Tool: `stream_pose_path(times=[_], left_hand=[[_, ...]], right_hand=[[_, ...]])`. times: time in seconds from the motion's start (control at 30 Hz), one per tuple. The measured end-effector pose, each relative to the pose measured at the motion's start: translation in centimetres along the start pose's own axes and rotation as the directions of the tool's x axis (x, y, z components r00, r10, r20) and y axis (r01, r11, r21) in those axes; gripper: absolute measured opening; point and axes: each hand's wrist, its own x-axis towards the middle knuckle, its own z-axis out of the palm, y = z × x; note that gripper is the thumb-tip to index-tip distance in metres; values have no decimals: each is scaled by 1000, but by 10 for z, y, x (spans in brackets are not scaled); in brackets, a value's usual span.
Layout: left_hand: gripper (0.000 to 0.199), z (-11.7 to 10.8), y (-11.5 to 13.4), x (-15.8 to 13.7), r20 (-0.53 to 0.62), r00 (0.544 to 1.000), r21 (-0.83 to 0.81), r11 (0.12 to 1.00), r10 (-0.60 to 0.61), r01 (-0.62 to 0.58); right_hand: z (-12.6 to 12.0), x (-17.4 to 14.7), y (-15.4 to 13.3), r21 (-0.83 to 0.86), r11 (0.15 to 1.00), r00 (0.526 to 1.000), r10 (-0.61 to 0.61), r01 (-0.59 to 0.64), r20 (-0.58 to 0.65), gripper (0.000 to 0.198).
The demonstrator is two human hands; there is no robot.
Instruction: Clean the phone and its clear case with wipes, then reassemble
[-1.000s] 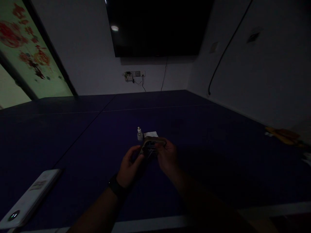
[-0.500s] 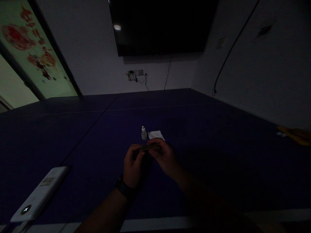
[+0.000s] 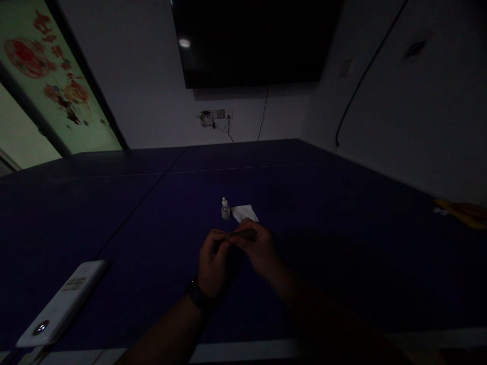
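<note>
A small, dark, slim object [image 3: 246, 233] is held level between my hands above the blue tabletop; the dim light hides its kind. My left hand [image 3: 211, 263], with a dark watch on its wrist, pinches the object's left end between thumb and fingers. On the other side, my right hand [image 3: 262, 249] is closed on it, thumb below and fingers over the top. Just beyond the fingers stands a small clear bottle [image 3: 225, 212] with a white dropper-like top. Beside it lies a white tissue or cloth [image 3: 244, 212], its near edge partly behind my right hand.
A white power-bank-like device [image 3: 63, 304] with a cable lies at the near left of the blue table [image 3: 152, 228]. Something yellow [image 3: 462, 212] rests at the right edge. A dark television [image 3: 254, 43] hangs on the wall above several sockets and cables.
Both hands have shifted slightly toward me and to the right. The dark object has turned a little, and the right fingers now cover more of its middle. Bottle and tissue stay put.
</note>
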Motion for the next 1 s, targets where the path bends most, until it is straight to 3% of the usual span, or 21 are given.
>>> stream_pose_path(times=[0.4, 0.5, 0.63, 0.73, 0.8, 0.9, 1.0], left_hand=[[37, -5, 0, 5, 67, 989, -85, 987, -133, 138], [32, -5, 0, 8, 94, 986, -8, 990, -136, 137], [39, -3, 0, 15, 110, 980, 79, 985, -164, 156], [32, -6, -2, 19, 136, 973, 157, 974, -186, 164], [29, -11, -4, 22, 105, 983, 207, 970, -152, 128], [28, -24, -4, 26, 60, 998, 307, 952, -7, -12], [24, -36, 1, 28, 161, 967, 467, 847, 200, -253]], right_hand=[[-4, 1, 3, 51, 999, 1000, 17, -16, -14, 36], [-5, 6, 6, 155, 987, 993, 51, -35, -104, 36], [-10, 17, 9, 332, 943, 967, 75, 10, -243, 40], [-18, 24, 12, 368, 929, 965, 55, 45, -256, 42], [-25, 27, 14, 292, 954, 978, -2, 63, -206, 40], [-38, 30, 13, 109, 989, 989, -86, 99, -119, 32], [-48, 29, 5, -86, 980, 984, -177, 179, 30, 34]])
